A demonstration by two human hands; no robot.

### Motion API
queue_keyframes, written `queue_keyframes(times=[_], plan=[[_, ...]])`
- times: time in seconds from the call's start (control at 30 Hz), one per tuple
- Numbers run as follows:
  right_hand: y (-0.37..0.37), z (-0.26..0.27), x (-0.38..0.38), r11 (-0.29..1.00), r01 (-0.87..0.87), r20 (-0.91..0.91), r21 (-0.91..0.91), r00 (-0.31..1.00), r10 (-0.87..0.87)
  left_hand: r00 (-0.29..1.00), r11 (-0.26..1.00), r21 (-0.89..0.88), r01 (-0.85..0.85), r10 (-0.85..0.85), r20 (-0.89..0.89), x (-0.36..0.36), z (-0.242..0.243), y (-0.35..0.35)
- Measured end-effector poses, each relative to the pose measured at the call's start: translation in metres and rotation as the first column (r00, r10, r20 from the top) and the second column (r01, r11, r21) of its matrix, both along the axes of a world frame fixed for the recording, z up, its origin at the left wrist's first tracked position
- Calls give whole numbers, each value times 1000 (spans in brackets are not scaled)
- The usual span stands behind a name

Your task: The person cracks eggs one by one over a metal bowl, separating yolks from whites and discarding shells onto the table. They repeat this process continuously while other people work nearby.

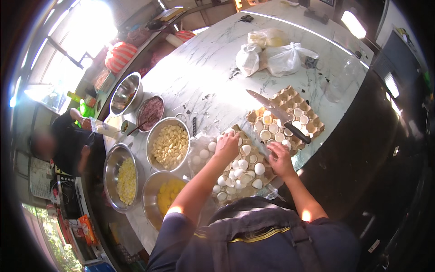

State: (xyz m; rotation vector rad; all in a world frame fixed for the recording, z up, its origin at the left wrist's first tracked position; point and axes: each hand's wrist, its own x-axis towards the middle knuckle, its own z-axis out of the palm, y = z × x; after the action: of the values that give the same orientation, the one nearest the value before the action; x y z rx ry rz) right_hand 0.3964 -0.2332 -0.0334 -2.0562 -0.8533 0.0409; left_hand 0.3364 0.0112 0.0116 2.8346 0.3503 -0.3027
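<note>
My left hand (228, 145) reaches over the far edge of a cardboard egg tray (263, 163), its fingers on a white egg (230, 130). My right hand (281, 159) is between this tray and a second cardboard tray (289, 97), fingers apart and close to empty eggshells (279, 137). Whole eggs (259, 168) and broken shells (246, 178) lie mixed on the nearer tray. Across the farther tray rests a kitchen knife (275, 110) with a black handle. A steel bowl of cracked eggs (149, 200) with yellow yolks stands left of my left forearm.
More eggs (204, 154) sit under clear plastic. Steel bowls hold peeled garlic cloves (170, 146), chopped yellow-white food (126, 183) and minced pinkish food (152, 112). Tied plastic bags (282, 59) and a clear bottle (348, 69) are farther back. Another person (73, 142) works across the table's left side.
</note>
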Motion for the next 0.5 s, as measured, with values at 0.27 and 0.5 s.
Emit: queue_keyframes(times=[0.27, 0.5], plan=[[-43, -8, 84, 925, 298, 223, -235, 943, -247, 979, 878, 450, 164, -200, 34, 8, -55, -25], [-24, -17, 113, 834, 266, 311, -483, 943, -120, 994, 961, 270, 54, -76, 74, 7, -39, -23]])
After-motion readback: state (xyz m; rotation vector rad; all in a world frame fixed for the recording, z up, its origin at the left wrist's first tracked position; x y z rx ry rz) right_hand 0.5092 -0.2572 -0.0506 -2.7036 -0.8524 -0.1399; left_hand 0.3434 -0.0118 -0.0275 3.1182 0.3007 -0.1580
